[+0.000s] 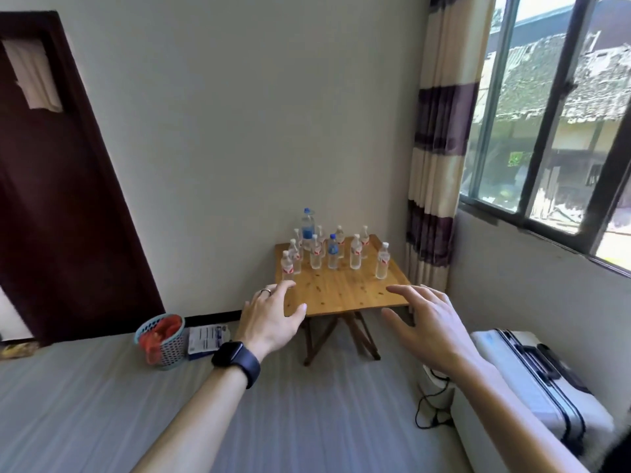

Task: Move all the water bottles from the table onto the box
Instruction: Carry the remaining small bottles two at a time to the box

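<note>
Eleven or so water bottles (333,251) stand upright in a cluster on a small wooden folding table (345,291) set in the corner of a room, beyond both outstretched hands. Most are small and clear with white caps and red-and-white labels; two carry blue labels and blue caps, the taller of them (308,228) at the back of the group. No writing on any label can be read at this range, and the exact count is uncertain because bottles overlap.

The left hand (269,317), with a ring on one finger and a dark watch (235,362) on the wrist, is spread wide and empty, its fingertips just short of the nearest bottle (287,266) at the table's front left corner. The right hand (426,322) is likewise wide and empty, fingers fanned before the table's near right edge, with a lone bottle (382,261) standing just beyond it.

Left of the left hand, a basket (161,341) holding something red sits on the floor beside a blue-and-white printed packet (205,342) whose text is too blurred to make out. Below the right hand, a pale suitcase (543,380) lies partly cut off by the frame edge, with a black cable (431,404) trailing beside it. A striped curtain (440,145) hangs by the window (553,107).
</note>
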